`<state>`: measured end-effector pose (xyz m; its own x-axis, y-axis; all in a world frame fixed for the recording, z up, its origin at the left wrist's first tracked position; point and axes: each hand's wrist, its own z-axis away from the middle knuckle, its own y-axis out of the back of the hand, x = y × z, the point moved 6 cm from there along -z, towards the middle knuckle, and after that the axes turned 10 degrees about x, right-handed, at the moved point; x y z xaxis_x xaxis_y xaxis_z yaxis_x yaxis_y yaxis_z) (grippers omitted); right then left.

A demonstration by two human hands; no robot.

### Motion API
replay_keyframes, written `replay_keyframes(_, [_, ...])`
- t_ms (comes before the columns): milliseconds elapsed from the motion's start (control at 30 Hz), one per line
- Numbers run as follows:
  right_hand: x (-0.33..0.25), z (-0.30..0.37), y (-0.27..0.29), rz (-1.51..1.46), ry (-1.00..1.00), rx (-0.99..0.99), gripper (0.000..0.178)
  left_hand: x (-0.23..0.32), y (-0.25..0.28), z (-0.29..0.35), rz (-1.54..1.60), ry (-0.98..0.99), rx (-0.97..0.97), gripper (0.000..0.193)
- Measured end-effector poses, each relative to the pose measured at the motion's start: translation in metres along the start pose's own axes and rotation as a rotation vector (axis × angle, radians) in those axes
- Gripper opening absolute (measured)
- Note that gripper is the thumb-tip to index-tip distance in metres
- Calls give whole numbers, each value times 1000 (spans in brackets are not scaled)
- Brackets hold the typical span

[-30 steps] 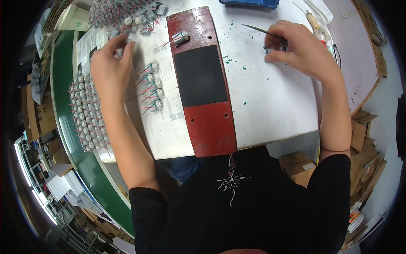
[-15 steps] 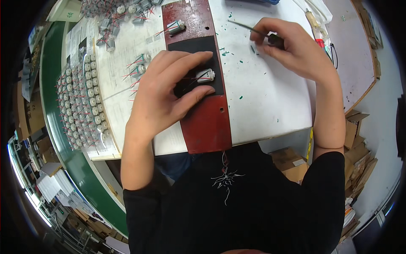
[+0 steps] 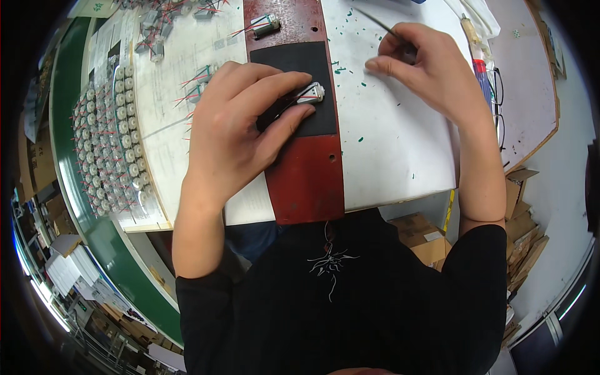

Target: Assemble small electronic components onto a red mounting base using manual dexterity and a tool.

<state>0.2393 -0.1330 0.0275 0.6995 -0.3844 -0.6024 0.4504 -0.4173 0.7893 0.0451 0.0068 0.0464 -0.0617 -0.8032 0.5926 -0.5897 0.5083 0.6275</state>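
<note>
A long board with worn, glossy red paint (image 3: 306, 181) crosses the white paper-covered desk (image 3: 400, 162), its near end reaching just past the desk's near edge. Set on the board is a matte black rectangular pad (image 3: 284, 57), smooth and flat. Over the pad, a small silver metal motor with a whitish end cap and thin wires (image 3: 312, 94) lies aslant, the left hand's (image 3: 234, 119) grip closed on it between thumb and forefinger. A similar motor with red wires (image 3: 264, 25) rests farther up the board, beyond the pad.

Right of the board, the right hand (image 3: 425, 65) has its grip clamped around a slim dark pointed tool (image 3: 373, 22), directed toward the desk's far edge. Tiny curled green scraps (image 3: 360, 139) dot the paper nearby. Along the desk's left edge stand tight rows of round-capped motors with red wires (image 3: 109, 144); toward the far left corner lies a loose heap of blocky grey pieces (image 3: 159, 25).

Half a second ago the left fingers stood apart around the motor, which lay more level; now they have closed in and its capped end has turned toward the far edge. A second ago the pad was bare.
</note>
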Motion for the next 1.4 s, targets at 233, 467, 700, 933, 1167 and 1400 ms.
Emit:
replay_keyframes(233, [-10, 10, -13, 247, 211, 17, 15, 0, -3, 0, -21, 2, 56, 31])
replay_keyframes(467, [-29, 10, 0, -253, 190, 60, 14, 8, 3, -3, -29, -53, 167, 28])
replay_keyframes(700, [-62, 21, -13, -830, 25, -103, 15, 22, 4, -5, 135, -32, 140, 25])
replay_keyframes(933, [-70, 20, -20, -1136, 216, -107, 11, 15, 0, -2, 533, 184, 142, 18])
replay_keyframes(1167, [-72, 17, -17, -897, 311, 58, 11, 13, 10, -2, 366, 167, 220, 12])
replay_keyframes(1400, [-81, 5, -20, -796, 134, 11, 13, 6, 15, -3, 194, 96, 356, 13])
